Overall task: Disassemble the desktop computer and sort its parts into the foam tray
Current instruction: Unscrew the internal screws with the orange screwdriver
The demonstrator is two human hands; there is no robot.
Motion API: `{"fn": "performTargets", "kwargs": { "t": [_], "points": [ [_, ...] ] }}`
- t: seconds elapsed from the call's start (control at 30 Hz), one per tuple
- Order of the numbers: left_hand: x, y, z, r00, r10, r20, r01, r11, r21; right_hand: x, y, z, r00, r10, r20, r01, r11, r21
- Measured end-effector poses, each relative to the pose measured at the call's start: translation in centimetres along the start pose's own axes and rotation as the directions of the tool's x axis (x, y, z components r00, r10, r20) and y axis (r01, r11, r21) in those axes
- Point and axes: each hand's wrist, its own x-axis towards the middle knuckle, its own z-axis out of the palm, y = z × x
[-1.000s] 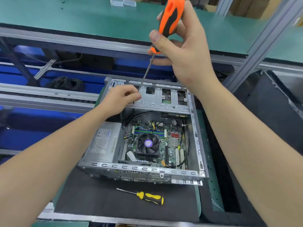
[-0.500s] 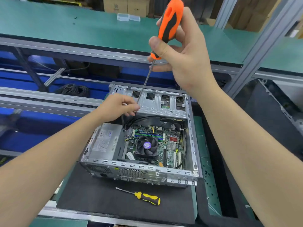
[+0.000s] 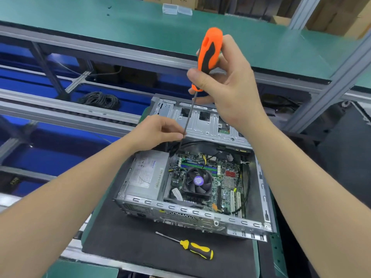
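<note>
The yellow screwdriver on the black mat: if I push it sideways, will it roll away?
The yellow screwdriver probably rolls a little: its handle looks rounded. The black mat looks soft, so it likely stops soon. Its thin metal shaft should stay stiff.

**A:** ok so where's everything sitting rn?

**B:** open case (image 3: 180, 210) lies on the mat (image 3: 124, 247). Power supply (image 3: 146, 175) is in its left side, fan (image 3: 197, 181) right of that on the board (image 3: 226, 189), drive cage (image 3: 200, 121) at the far end.

**A:** and the tools?

**B:** short screwdriver (image 3: 188, 245) lies on the mat just in front of the case. Long screwdriver (image 3: 209, 55) is tilted over the far end, right hand (image 3: 230, 91) on the handle, left hand (image 3: 158, 131) lower, on the shaft.
</note>
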Motion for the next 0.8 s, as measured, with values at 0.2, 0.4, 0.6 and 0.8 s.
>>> {"fn": "performTargets", "kwargs": {
  "t": [0.2, 0.4, 0.6, 0.8],
  "points": [
    [1.0, -0.1, 0.2, 0.997, 0.062, 0.042, -0.052, 0.975, -0.215, -0.3, 2.0, 1.0, 0.998, 0.058, 0.008, -0.058, 0.998, -0.019],
    [1.4, -0.7, 0.9, 0.987, 0.095, 0.127, -0.076, 0.987, -0.144, -1.2, 3.8, 1.7, 0.993, 0.118, 0.011, -0.118, 0.992, -0.033],
    [1.3, -0.6, 1.1, 0.986, 0.085, 0.143, -0.062, 0.985, -0.158, -1.7, 4.2, 1.7, 0.99, 0.139, -0.01, -0.14, 0.99, -0.032],
    [1.1, -0.2, 0.8, 0.983, 0.122, 0.138, -0.085, 0.966, -0.246, -1.3, 2.9, 1.2, 0.992, 0.125, -0.009, -0.125, 0.992, 0.012]
  ]
}}
